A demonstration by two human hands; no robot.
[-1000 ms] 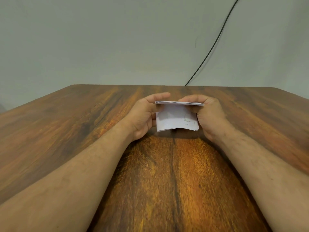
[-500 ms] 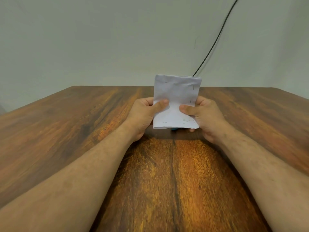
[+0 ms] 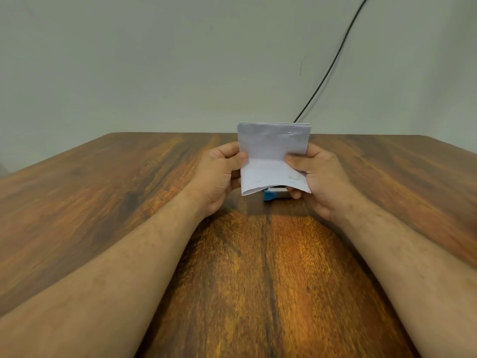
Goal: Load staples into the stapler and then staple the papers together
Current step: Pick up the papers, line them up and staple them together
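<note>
Head view: I am looking down two bare forearms reaching over a brown wooden surface (image 3: 271, 280) toward a pale wall.
Papers: I am holding a small folded stack of white papers (image 3: 271, 151) upright above the middle of the surface, top edge level with its far edge.
Left hand: my left hand (image 3: 216, 174) is pinching the stack's left edge, thumb on the near face, fingers curled behind.
Right hand: my right hand (image 3: 320, 177) is pinching the right edge the same way, thumb on the near face; the lower fingers are curling under the stack.
Stapler: a blue and pale object, which I am taking to be the stapler (image 3: 275, 194), is peeking out just below the stack's bottom edge, beside my right fingers; whether they are touching it I cannot tell.
Staple: one small metal staple (image 3: 289, 132) is showing near the top right of the stack.
Handling: I am judging the stack light, thin and floppy; its lower edge is bowing, so gripping both side edges is keeping it flat. It is creasing easily.
Stapler handling: likely rigid and heavier; best gripped around its body.
Writing: faint marks near the stack's bottom are too small to read; no brand is visible.
Background: a black cable (image 3: 333, 63) is running down the wall.
</note>
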